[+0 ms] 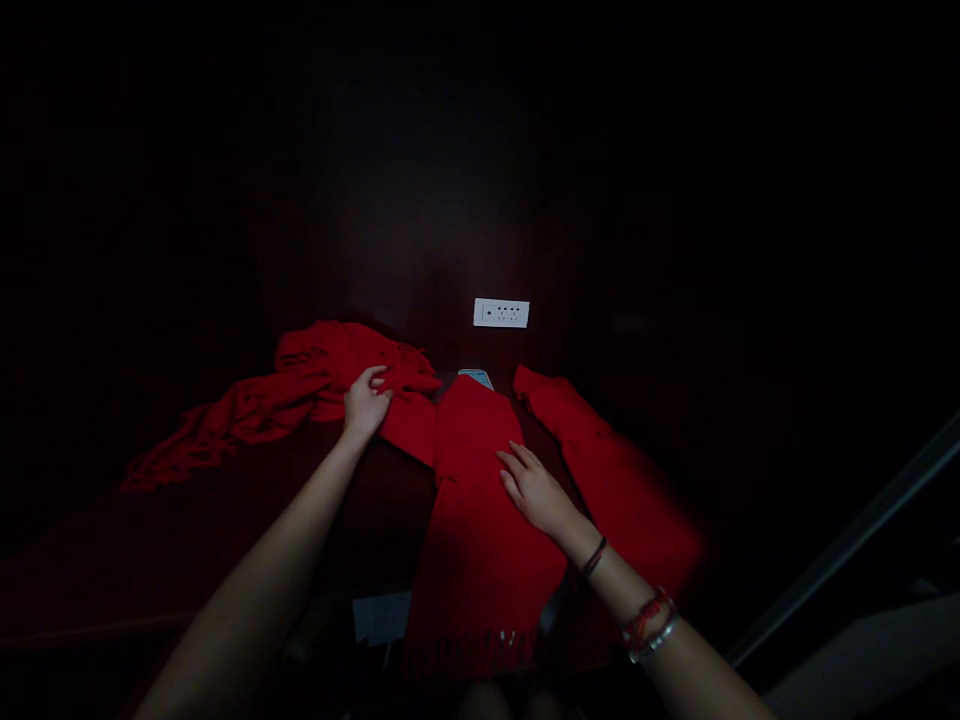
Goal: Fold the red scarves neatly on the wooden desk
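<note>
A red fringed scarf [480, 540] lies over the dark table, its fringe hanging past the front edge. Its upper part is folded, and a strip runs off to the left. My left hand [366, 404] has its fingers curled round the red cloth at the end of that strip. On the scarf's right side rests my right hand [534, 492], fingers stretched out and lying flat, gripping nothing. Behind my left hand is a loose, crumpled heap of red fringed cloth [322, 370]; where it parts from the strip is hard to make out.
Another red folded cloth [607, 470] lies along the right. A phone-like thing with a lit screen [476, 378] sits behind the scarf. A white socket panel [501, 313] is on the dark back wall. Something pale [381, 617] shows below the table's front edge. Most surroundings are very dark.
</note>
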Demonstrator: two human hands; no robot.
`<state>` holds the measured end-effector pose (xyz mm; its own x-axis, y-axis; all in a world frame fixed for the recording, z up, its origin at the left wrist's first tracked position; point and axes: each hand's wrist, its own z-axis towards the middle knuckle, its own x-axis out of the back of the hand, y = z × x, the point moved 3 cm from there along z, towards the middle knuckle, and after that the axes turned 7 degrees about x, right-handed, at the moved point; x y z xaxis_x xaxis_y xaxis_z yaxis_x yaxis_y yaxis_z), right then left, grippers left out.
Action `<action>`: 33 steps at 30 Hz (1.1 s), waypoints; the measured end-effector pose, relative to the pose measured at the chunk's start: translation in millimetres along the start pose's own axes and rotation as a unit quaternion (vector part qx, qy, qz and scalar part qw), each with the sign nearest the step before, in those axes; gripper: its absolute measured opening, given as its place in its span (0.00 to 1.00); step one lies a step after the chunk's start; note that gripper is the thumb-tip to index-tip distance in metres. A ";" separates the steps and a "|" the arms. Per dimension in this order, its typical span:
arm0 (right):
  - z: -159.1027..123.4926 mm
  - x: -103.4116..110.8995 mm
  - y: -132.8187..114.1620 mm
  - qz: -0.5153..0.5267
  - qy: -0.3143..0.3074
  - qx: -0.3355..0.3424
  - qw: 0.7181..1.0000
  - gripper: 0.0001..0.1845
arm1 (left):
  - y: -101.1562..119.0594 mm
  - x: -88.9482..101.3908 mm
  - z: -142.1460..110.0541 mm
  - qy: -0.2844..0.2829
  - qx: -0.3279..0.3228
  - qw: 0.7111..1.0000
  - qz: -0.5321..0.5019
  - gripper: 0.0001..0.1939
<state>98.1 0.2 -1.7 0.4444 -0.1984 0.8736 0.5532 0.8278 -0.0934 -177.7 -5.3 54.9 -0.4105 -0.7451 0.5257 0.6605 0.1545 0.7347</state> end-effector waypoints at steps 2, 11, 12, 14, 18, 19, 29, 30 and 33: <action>0.1 -0.4 0.2 0.002 0.000 0.002 1.000 0.20 | 4.2 -1.9 -5.5 -0.014 -0.033 0.999 0.033 0.21; -1.0 -0.9 2.2 0.016 0.010 -0.012 1.000 0.20 | -10.1 -30.6 -28.6 -0.149 0.091 0.980 0.093 0.29; -1.0 -0.7 2.1 0.015 0.011 -0.010 1.000 0.20 | -7.2 -30.7 -26.8 -0.154 0.062 0.985 0.052 0.26; -1.0 -0.2 1.8 0.015 0.014 -0.008 1.000 0.20 | 0.3 -30.6 -23.6 -0.165 0.012 0.985 -0.047 0.25; -1.3 0.0 2.0 0.015 0.019 -0.004 1.000 0.20 | 12.6 -33.8 -23.2 -0.189 -0.057 0.950 -0.241 0.30; -1.4 -0.2 2.1 0.015 0.021 -0.003 1.000 0.20 | 12.7 -35.3 -23.8 -0.181 -0.067 0.951 -0.240 0.29; -1.3 0.7 1.6 0.030 0.021 0.004 0.999 0.19 | -12.6 -40.5 -16.5 -0.098 0.083 0.966 -0.223 0.24; -1.4 1.6 1.0 0.035 0.017 0.007 0.999 0.19 | -9.3 -33.9 -15.4 -0.056 0.054 0.972 -0.223 0.23; -1.9 4.0 -1.8 0.050 0.000 0.033 0.998 0.19 | 11.6 -15.4 -17.2 0.032 -0.120 0.980 -0.157 0.26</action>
<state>100.2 -3.0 1.1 0.4942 -0.1130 0.8620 0.4593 0.8758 -0.1485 -153.0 -3.2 47.9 -0.5823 -0.7713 0.2569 0.6404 -0.2405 0.7294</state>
